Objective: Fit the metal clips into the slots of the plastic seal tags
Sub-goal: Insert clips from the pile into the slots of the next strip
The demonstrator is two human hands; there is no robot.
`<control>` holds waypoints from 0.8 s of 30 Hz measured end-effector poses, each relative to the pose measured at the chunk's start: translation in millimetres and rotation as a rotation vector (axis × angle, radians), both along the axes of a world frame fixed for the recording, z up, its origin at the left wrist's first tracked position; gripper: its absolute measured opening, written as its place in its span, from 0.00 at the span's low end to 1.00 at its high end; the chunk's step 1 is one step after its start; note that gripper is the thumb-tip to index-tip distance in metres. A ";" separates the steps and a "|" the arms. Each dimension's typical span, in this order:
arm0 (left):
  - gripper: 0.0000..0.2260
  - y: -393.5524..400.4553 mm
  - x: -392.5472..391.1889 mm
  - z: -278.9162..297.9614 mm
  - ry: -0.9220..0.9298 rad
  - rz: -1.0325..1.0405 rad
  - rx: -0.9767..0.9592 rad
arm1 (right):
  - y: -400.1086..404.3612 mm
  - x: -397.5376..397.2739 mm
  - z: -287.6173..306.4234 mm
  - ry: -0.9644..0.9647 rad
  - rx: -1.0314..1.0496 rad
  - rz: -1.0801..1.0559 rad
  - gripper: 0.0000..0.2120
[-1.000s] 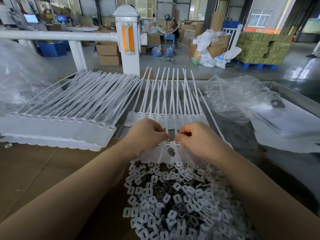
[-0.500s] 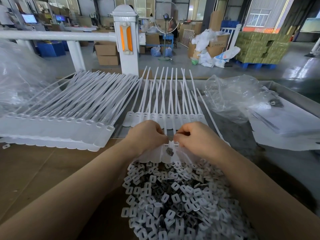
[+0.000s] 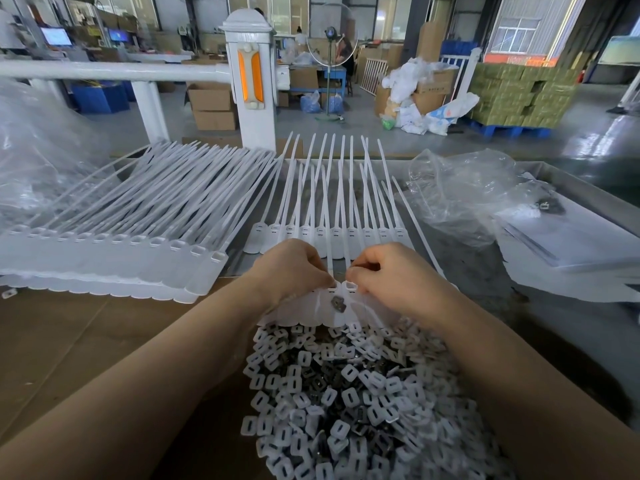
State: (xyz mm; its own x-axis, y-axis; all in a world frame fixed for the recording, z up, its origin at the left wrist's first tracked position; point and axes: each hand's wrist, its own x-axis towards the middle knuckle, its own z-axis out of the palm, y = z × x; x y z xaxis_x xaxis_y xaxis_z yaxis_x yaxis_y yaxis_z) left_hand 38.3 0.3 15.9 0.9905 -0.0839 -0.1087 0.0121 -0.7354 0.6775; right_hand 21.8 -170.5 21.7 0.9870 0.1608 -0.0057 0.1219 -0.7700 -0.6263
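— Is any lettering showing on the seal tags (image 3: 332, 308) lying under the fingertips (image 3: 327, 280)?

— None is showing; their white faces are reading blank.

— And beyond the fingers, farther off?

— The cardboard cartons (image 3: 211, 107) are carrying marks too small to read. The monitors (image 3: 55, 36) far off to the left are glowing, but nothing on them is resolving into words. The stacked green boxes (image 3: 519, 95) to the right are showing print that is staying illegible.
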 end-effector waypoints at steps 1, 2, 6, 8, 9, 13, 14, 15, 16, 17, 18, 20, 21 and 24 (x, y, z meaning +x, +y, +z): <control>0.05 0.6 0.1 0.2 0.006 -0.006 -0.006 | 0.0 -0.2 0.0 -0.001 -0.001 0.000 0.08; 0.05 1.2 0.1 0.3 0.010 -0.009 -0.011 | 0.0 -0.4 0.3 -0.001 0.000 0.001 0.08; 0.05 2.5 0.6 0.3 0.031 -0.004 -0.034 | -0.5 -0.9 1.3 0.001 -0.001 0.011 0.07; 0.05 2.8 0.9 -0.1 0.036 -0.003 -0.050 | -0.7 -0.9 1.7 0.001 0.005 0.012 0.06; 0.05 2.9 0.8 -0.4 0.033 -0.004 -0.059 | -1.0 -1.0 2.0 0.002 0.013 0.011 0.05; 0.05 2.3 -0.4 -2.7 0.013 -0.013 -0.047 | -3.2 -1.0 1.8 0.023 0.034 0.021 0.05; 0.05 2.2 -0.5 -2.8 0.006 -0.018 -0.039 | -3.8 -1.2 2.3 0.030 0.035 0.031 0.04; 0.05 2.3 -0.4 -2.8 0.002 -0.023 -0.034 | -4.5 -1.2 3.1 0.043 0.048 0.046 0.02; 0.05 2.6 -0.3 -2.7 0.002 -0.029 -0.031 | -5.2 -2.1 4.7 0.064 0.070 0.069 0.01; 0.05 2.8 -0.3 -2.7 0.002 -0.036 -0.031 | -6.0 -2.8 6.7 0.091 0.084 0.105 0.02; 0.04 3.2 -0.5 -2.7 0.002 -0.040 -0.032 | -7.3 -3.8 8.9 0.118 0.080 0.149 0.03; 0.04 3.7 -1.1 -2.9 -0.004 -0.042 -0.038 | -9.6 -5.7 12.9 0.171 0.040 0.253 0.05; 0.04 4.1 -1.6 -3.0 -0.007 -0.043 -0.040 | -10.4 -6.6 14.3 0.197 0.023 0.304 0.06; 0.04 4.8 -2.0 -2.8 -0.012 -0.051 -0.035 | -14.1 -8.2 17.1 0.240 0.016 0.405 0.06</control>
State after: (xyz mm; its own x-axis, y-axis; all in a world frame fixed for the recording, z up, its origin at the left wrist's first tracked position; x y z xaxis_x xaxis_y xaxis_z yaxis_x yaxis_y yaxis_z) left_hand 36.3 5.1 13.1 0.9861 -0.1380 -0.0928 -0.0333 -0.7104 0.7030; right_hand 13.6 -184.7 38.8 0.8157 0.5349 -0.2205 0.2610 -0.6803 -0.6849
